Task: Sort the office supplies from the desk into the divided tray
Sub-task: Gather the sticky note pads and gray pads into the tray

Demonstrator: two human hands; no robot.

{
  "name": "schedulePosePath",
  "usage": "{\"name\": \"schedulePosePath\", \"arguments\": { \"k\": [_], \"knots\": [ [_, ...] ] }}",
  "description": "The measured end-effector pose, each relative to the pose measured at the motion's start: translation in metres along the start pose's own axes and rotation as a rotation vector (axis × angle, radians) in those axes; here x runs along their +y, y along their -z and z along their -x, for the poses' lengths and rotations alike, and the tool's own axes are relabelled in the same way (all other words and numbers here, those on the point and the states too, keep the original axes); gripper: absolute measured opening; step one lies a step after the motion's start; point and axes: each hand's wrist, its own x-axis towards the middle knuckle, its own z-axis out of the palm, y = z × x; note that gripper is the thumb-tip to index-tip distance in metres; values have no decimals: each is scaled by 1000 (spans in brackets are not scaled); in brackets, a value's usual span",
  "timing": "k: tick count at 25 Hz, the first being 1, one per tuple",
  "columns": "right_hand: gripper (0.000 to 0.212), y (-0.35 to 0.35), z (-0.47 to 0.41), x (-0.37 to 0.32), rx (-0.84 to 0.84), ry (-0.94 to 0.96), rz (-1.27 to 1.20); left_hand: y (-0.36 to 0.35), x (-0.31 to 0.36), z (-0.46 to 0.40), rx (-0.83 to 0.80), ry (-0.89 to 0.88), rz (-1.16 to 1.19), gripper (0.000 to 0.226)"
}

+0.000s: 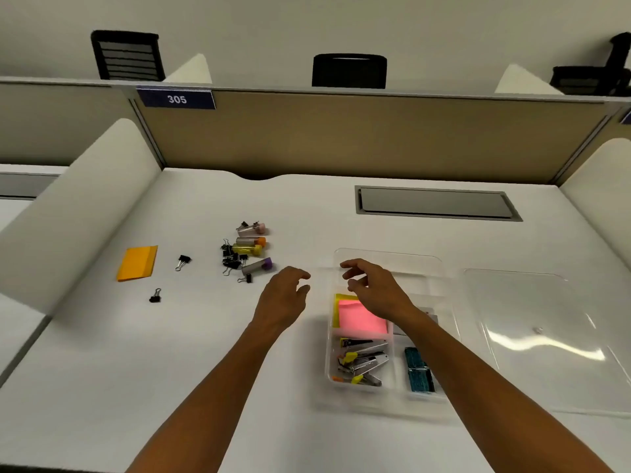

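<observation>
Both my hands, left (285, 295) and right (372, 288), hover with fingers released over the tray (389, 257); next, reach left for the clips (235, 261).

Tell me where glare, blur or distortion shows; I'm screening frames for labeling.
Head view: ceiling light glares in streaks on the clear lid; both hands, left and right, are slightly motion-blurred; the wide lens bows the partition and desk edges.

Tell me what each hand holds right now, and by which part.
Nothing. The left hand hovers loosely curled over the white desk; the right hand hovers empty above the clear plastic divided tray.
</observation>
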Motion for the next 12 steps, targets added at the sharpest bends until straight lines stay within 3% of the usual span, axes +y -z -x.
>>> {"name": "schedulePosePath", "arguments": {
  "k": [12],
  "knots": [
    [32, -105, -58, -66, -183, 62, 83, 108, -133, 4, 304, 241, 49, 27]
  ]
}}
